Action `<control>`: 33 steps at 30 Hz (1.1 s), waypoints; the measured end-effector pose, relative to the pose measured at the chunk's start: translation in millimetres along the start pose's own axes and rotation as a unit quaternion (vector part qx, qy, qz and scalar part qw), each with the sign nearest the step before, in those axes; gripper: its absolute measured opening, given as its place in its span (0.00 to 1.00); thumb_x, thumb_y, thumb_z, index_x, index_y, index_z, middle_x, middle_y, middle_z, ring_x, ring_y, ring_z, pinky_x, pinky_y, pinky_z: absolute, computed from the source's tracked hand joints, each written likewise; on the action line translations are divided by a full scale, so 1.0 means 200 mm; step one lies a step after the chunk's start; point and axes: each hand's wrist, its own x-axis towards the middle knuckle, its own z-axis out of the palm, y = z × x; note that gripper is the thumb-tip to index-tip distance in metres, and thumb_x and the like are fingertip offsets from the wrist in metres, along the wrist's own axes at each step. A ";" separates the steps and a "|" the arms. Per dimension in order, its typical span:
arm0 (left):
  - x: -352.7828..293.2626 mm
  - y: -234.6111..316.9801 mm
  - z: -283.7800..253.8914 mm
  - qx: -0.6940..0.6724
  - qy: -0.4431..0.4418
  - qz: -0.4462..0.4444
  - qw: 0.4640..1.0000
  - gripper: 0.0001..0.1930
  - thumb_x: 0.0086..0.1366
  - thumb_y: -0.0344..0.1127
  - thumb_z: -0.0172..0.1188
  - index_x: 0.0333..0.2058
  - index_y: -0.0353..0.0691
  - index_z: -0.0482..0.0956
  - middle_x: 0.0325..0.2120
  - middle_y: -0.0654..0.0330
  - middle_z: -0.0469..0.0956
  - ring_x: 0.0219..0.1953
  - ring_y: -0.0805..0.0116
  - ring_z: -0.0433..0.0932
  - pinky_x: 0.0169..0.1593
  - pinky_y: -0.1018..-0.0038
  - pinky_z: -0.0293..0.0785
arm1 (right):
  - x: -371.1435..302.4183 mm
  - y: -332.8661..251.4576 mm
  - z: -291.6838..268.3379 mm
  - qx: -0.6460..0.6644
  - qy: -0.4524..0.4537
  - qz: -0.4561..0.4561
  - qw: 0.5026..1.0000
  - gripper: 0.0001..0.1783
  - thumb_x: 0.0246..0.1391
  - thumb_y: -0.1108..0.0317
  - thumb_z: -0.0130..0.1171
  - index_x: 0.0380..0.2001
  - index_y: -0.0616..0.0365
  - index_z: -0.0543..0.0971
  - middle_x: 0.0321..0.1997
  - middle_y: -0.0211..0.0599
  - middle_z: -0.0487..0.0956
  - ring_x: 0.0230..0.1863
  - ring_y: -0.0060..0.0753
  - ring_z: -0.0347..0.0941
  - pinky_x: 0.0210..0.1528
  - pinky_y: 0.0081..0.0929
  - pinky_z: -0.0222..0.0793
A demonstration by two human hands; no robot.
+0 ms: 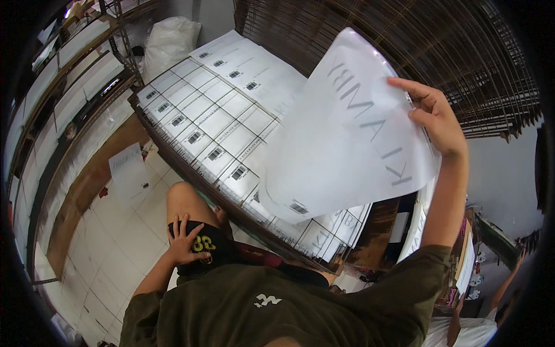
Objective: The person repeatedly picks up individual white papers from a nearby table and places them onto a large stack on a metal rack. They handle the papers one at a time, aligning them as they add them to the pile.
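My right hand (435,118) is raised at the right, thumb and fingers pinching the edge of a large white printed sheet (324,139). That sheet curls up and bends over a low wire drying rack (173,151), with big grey letters showing on its raised part. Its lower left corner hangs near the rack's front. More printed white sheets (272,81) lie on the rack, some seen through the grid of a wire tray. My left hand (188,242) rests on my thigh, fingers spread, with nothing in it.
Many raised wire trays (462,63) lean at the back right. Shelving (75,66) with stacked white material lines the left. A white sack (171,46) stands behind the rack. One printed sheet (128,173) is by the tiled floor. Another person (465,331) is at the lower right.
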 end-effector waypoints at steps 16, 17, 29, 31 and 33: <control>0.06 -0.02 -0.03 0.003 -0.036 -0.002 0.999 0.52 0.39 0.76 0.63 0.64 0.67 0.60 0.69 0.45 0.32 0.69 0.36 0.20 0.61 0.31 0.23 | 0.19 2.10 0.83 0.308 0.411 0.175 0.840 0.39 0.43 0.86 0.48 0.64 0.70 0.60 0.70 0.52 0.56 0.60 0.37 0.64 0.47 0.19 0.65; 0.07 -0.02 -0.03 0.005 -0.034 0.002 0.999 0.52 0.39 0.76 0.63 0.64 0.67 0.60 0.69 0.44 0.32 0.69 0.35 0.20 0.61 0.30 0.23 | 0.20 2.13 0.86 0.313 0.422 0.187 0.830 0.39 0.43 0.86 0.48 0.64 0.70 0.60 0.70 0.52 0.57 0.60 0.38 0.64 0.46 0.19 0.65; 0.10 0.00 -0.04 0.012 -0.048 0.000 0.999 0.53 0.39 0.78 0.61 0.64 0.67 0.59 0.69 0.43 0.33 0.69 0.34 0.21 0.60 0.30 0.23 | 0.22 2.18 0.86 0.311 0.429 0.209 0.822 0.39 0.42 0.84 0.51 0.63 0.68 0.61 0.70 0.51 0.58 0.70 0.43 0.53 0.62 0.28 0.59; 0.10 -0.01 -0.02 0.022 -0.044 0.005 0.999 0.53 0.39 0.78 0.61 0.64 0.67 0.60 0.69 0.43 0.33 0.69 0.34 0.21 0.60 0.30 0.23 | 0.22 2.21 0.86 0.289 0.426 0.207 0.832 0.39 0.42 0.84 0.52 0.63 0.68 0.62 0.70 0.51 0.58 0.70 0.42 0.54 0.63 0.28 0.58; 0.10 -0.01 -0.02 0.023 -0.043 0.008 0.999 0.53 0.39 0.78 0.61 0.64 0.67 0.60 0.69 0.43 0.33 0.69 0.34 0.20 0.60 0.30 0.23 | 0.22 2.22 0.86 0.275 0.425 0.208 0.836 0.39 0.42 0.84 0.52 0.63 0.68 0.62 0.70 0.51 0.58 0.70 0.42 0.54 0.63 0.28 0.57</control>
